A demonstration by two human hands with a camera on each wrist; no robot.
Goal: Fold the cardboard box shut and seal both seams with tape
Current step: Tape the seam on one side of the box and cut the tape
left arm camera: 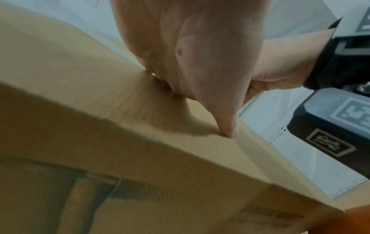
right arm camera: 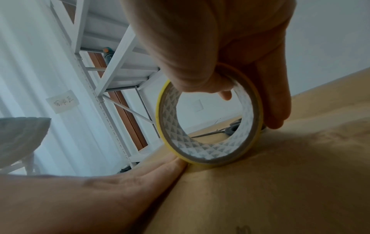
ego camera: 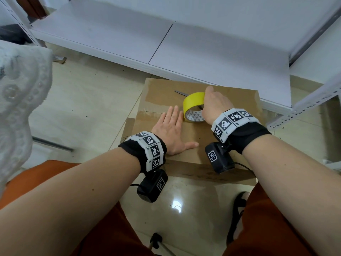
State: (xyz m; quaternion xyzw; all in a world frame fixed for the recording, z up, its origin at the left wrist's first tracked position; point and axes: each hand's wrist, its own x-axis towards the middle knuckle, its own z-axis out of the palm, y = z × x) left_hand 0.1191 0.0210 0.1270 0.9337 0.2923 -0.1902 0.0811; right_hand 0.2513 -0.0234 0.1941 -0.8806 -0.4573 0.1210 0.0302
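Nearest us in the head view, our orange-clad knees frame a glossy tiled floor (ego camera: 193,209), with a dark sandal (ego camera: 238,217) at about 5 o'clock. Just beyond, our two forearms reach forward, each wearing a black wrist band with printed marker squares and a small camera hanging under it.

The cardboard box (ego camera: 195,137) sits on the floor at 12 o'clock from our knees, its top flaps folded down flat. Our left hand (ego camera: 171,130) lies palm down on the box top, fingers straight and together, thumb spread toward 3 o'clock; this grip is flat and holds nothing, only pressing the cardboard. The left wrist view shows the thumb tip touching the cardboard beside a strip of clear tape.

Just at 2 o'clock from the left hand, touching its fingertips, the yellow tape roll (ego camera: 193,106) stands on edge on the box top. Our right hand (ego camera: 215,104) curls around it: the right wrist view shows the thumb hooked inside the patterned white core and the fingers down the outside of the roll, so this grip is closed around the roll.

Beyond the roll, at 11 o'clock, a metal scissors (ego camera: 180,92) blade lies on the box. Further off stands a white metal shelf (ego camera: 166,39).
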